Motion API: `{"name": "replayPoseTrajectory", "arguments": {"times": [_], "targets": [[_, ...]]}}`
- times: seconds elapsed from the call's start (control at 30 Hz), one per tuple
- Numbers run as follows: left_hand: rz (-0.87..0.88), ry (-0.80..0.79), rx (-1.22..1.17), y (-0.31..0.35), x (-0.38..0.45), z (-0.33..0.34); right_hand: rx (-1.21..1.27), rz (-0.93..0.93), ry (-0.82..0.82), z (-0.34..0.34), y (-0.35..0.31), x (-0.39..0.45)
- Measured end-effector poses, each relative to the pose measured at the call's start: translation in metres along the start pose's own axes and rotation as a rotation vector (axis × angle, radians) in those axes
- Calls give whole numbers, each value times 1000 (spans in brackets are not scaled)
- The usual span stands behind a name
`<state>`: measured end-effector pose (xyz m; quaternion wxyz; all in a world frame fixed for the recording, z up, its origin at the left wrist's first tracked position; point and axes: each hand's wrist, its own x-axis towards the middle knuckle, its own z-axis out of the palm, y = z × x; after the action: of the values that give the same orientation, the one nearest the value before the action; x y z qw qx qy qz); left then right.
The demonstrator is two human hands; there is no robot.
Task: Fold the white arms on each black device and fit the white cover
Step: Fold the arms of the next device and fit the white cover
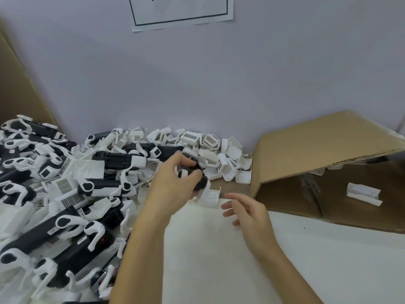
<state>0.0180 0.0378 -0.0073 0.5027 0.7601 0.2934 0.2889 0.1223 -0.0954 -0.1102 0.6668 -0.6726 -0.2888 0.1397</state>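
Along the left edge of the table (pixel 328 270) a deep pile of black devices (pixel 65 227) lies jumbled, most with their white arms (pixel 96 235) swung out and no cover on — by the look of it these are waiting their turn, and they make up the bulk of the job. Behind them, toward the back edge against the wall (pixel 219 84), a heap of loose white covers (pixel 228 159) runs rightward, so plenty of covers are on hand too. Near the middle, the left hand (pixel 175 183) is raised above the table with fingers and thumb curled round one black device (pixel 197 174); the device is blurred, so whether its arms are already folded cannot be told. Just below it a single white cover (pixel 211 197) stands on the table at the far edge of the white mat (pixel 219 260), seemingly the next to be fitted. To its right the right hand (pixel 247 213) hovers over the mat with fingers loosely spread, grasping nothing, close to that cover but not touching it. At the right edge a cardboard box (pixel 317 150) lies on its side, and inside it one white piece (pixel 363 193) is visible — too unclear to say whether it is a finished unit. I judge the work to be at an early stage, with this device mid-assembly.
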Motion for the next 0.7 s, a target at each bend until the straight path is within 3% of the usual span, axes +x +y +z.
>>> {"name": "replayPoseTrajectory", "arguments": {"times": [0.2,0.4,0.53,0.7], "targets": [[37,-267,-85,-16,-3,54,117,-42,-4,-4,-3,2],[-100,-319,-447,-32,3,68,111,-143,153,-5,1,5],[-248,-170,-727,-34,5,66,-35,-269,98,0,2,3],[-198,-53,-775,-36,5,63,-250,-286,65,7,10,3]]}}
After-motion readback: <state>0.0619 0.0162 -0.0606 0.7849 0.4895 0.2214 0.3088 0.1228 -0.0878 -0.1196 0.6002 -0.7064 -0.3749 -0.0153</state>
